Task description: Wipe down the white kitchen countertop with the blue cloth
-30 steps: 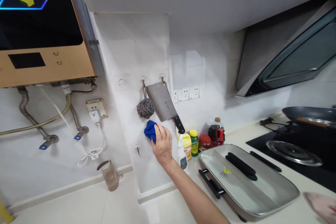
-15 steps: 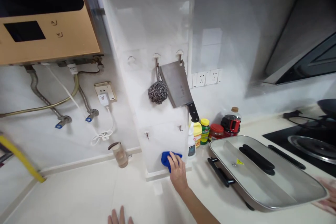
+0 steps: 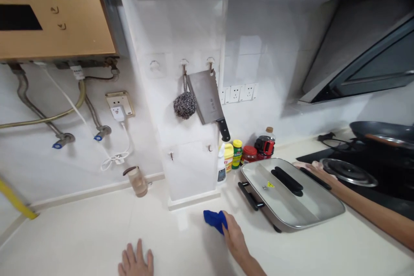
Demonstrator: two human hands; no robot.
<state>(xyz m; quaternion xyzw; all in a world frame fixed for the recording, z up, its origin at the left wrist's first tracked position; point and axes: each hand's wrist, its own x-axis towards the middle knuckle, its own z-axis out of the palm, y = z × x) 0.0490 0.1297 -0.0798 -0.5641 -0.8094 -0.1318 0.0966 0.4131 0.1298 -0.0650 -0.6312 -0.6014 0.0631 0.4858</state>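
My right hand point(image 3: 235, 236) grips a blue cloth point(image 3: 213, 220) just over or on the white countertop point(image 3: 97, 241), in front of the tiled pillar's base; whether the cloth touches the counter I cannot tell. My left hand point(image 3: 136, 262) lies flat with fingers spread on the counter, at the bottom edge of the view, and holds nothing. Right of my right hand stands a rectangular electric pan with a lid point(image 3: 291, 194), black handles on it. Above, on the pillar, hang a cleaver point(image 3: 208, 97) and a steel wool scrubber point(image 3: 185, 105).
A co-worker's arm point(image 3: 365, 202) reaches past the pan's right side. Several bottles and jars point(image 3: 237, 154) line the wall behind the pan. A cup of liquid point(image 3: 137, 182) stands near the left wall. Further right are a black cooktop point(image 3: 310, 153), a pot lid point(image 3: 349, 171) and a wok point(image 3: 381, 131).
My right hand has drawn the blue cloth from the pillar's lower face down towards the counter. More of my left hand shows. The co-worker's arm has reached further in beside the pan.
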